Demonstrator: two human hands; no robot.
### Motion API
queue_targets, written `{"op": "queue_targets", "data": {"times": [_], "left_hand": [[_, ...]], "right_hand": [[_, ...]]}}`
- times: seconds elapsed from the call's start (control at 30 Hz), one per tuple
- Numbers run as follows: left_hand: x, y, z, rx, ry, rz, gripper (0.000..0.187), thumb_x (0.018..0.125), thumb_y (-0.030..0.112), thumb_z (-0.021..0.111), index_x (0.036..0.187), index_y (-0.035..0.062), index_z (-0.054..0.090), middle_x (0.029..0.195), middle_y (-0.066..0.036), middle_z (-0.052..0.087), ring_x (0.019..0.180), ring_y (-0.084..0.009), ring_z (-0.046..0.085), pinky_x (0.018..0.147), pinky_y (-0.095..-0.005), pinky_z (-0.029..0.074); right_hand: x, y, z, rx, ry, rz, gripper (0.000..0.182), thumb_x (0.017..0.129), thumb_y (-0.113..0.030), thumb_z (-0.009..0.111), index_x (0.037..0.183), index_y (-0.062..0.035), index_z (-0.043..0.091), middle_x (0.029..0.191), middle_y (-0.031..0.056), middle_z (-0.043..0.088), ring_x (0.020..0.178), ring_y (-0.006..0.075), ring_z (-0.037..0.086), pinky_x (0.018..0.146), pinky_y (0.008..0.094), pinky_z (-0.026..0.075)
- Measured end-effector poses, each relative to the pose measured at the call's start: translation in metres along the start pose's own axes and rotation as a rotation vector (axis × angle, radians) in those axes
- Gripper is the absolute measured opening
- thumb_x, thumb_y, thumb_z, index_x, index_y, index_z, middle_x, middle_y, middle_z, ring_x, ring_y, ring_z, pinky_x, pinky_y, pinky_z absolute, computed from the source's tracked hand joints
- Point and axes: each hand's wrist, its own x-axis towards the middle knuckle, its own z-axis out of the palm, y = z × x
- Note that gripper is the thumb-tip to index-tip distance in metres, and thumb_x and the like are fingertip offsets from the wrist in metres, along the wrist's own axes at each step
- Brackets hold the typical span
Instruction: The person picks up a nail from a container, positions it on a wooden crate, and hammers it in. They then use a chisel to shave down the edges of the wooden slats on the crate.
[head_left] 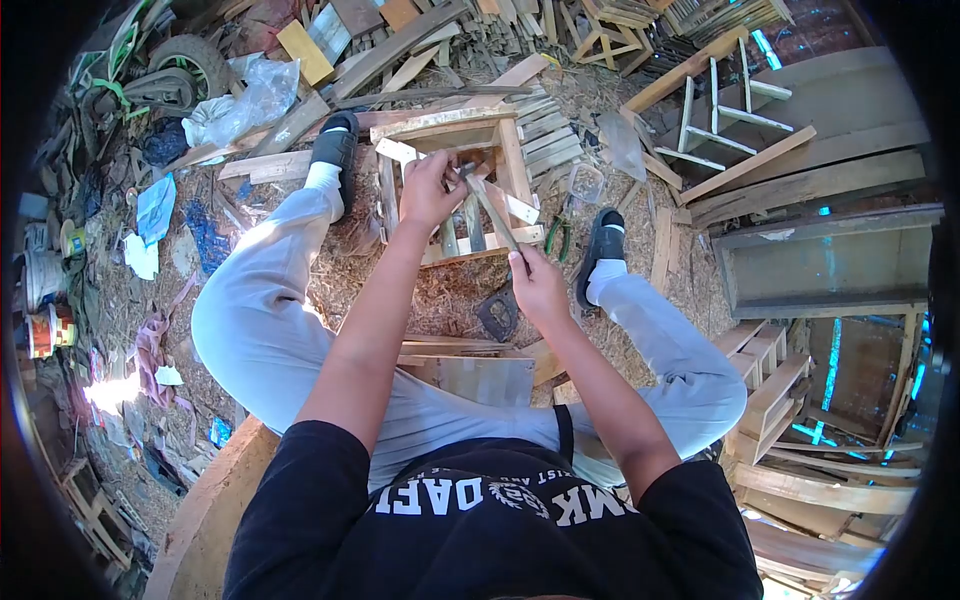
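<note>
A small wooden frame [507, 160] built of pale strips stands on the ground between my feet. A pale slat [522, 209] lies across it, running on under my left hand. My right hand [541, 289] is wrapped round the lower end of a hammer's wooden handle [498, 220]. The hammer's dark head [467, 171] is up by the fingertips of my left hand. Over the slat, my left hand [430, 191] has its fingers pinched together, and what they hold is too small to make out.
Pliers with green handles [564, 240] lie right of the frame, near my sandal [603, 245]. A dark angular piece [497, 314] lies closer to me. Boards [400, 50] are piled ahead, a plastic bag [262, 95] is at the left, and wooden frames [830, 262] stand at the right.
</note>
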Motion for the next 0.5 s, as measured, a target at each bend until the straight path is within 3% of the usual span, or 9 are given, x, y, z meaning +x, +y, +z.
{"op": "queue_targets", "data": {"times": [0.43, 0.5], "left_hand": [[-0.001, -0.002, 0.002, 0.021, 0.031, 0.008, 0.037, 0.080, 0.020, 0.086, 0.108, 0.0091, 0.065, 0.087, -0.008, 0.077, 0.093, -0.0360, 0.072, 0.096, -0.0483, 0.051], [0.000, -0.002, 0.003, 0.029, 0.017, 0.003, 0.037, 0.079, 0.019, 0.087, 0.107, 0.0091, 0.065, 0.087, -0.007, 0.077, 0.093, -0.0354, 0.073, 0.095, -0.0480, 0.051]], "right_hand": [[-0.001, 0.004, 0.001, 0.113, 0.076, -0.027, 0.032, 0.113, -0.033, 0.060, 0.131, -0.0096, 0.072, 0.074, 0.0219, 0.067, 0.068, 0.0422, 0.069, 0.063, 0.0500, 0.051], [0.004, 0.007, 0.001, -0.028, 0.005, -0.027, 0.032, 0.113, -0.033, 0.060, 0.132, -0.0094, 0.072, 0.075, 0.0220, 0.067, 0.069, 0.0425, 0.069, 0.064, 0.0508, 0.051]]}}
